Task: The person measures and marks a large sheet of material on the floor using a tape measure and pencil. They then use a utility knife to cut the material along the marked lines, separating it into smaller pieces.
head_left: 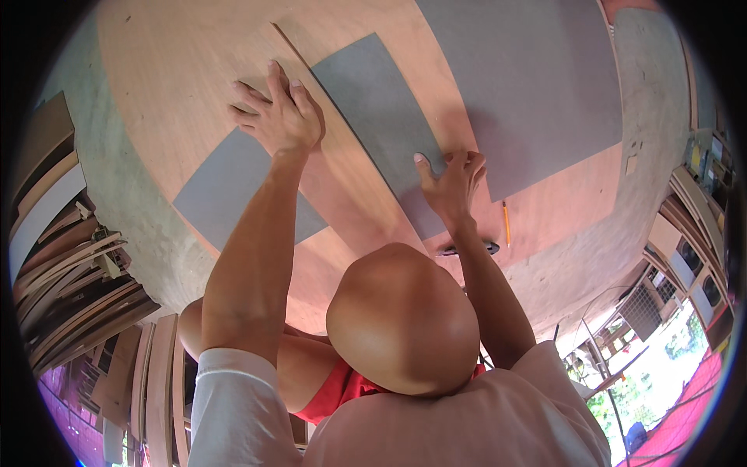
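Observation:
My left hand (277, 113) lies spread, palm down, on a pale wooden board (342, 175) that runs slantwise over the plywood. Beside its long edge is a narrow grey sheet (381, 109); another grey sheet (226, 183) shows on the other side, partly behind my left forearm. At the right edge of the narrow sheet, my right hand (455, 185) rests with its thumb stretched out over the grey and its fingers bent down, apart from the thumb. Nothing shows in either hand. Near my right wrist lies a dark tool (490, 247), partly hidden by the forearm.
A large grey sheet (537, 86) covers the plywood (576, 187) at the far right. A yellow pencil (506, 224) lies just below it. Stacked wood offcuts (70, 272) stand at the left, more boards (692, 226) at the right. My bent knee (401, 319) rises between my arms.

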The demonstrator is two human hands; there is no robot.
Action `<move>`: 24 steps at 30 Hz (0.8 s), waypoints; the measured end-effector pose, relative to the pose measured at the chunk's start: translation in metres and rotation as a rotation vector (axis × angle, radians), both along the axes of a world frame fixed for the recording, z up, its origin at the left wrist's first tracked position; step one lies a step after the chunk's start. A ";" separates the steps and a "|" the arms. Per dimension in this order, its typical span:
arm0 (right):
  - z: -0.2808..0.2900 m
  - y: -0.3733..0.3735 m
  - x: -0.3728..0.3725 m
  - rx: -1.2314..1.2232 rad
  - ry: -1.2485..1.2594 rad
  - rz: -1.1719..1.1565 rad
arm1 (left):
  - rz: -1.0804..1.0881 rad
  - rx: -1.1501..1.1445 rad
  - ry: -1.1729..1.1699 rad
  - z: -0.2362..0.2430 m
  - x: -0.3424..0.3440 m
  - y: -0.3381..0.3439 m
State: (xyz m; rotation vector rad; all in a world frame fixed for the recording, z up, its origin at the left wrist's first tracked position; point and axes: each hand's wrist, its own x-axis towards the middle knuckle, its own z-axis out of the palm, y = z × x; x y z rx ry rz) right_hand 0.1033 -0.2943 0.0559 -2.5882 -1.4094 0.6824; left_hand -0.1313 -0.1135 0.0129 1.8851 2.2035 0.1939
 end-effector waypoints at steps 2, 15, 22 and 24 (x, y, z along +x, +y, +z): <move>0.005 0.004 0.003 -0.019 0.128 -0.067 | 0.000 0.002 -0.012 0.001 -0.001 0.000; 0.075 -0.022 -0.054 0.016 0.688 0.208 | -0.033 0.003 -0.088 0.005 0.000 -0.001; 0.075 0.015 0.049 0.201 0.336 0.135 | -0.003 0.030 0.064 -0.007 -0.008 -0.002; 0.074 0.028 0.109 0.173 0.292 0.057 | 0.006 0.016 0.072 -0.004 -0.004 -0.001</move>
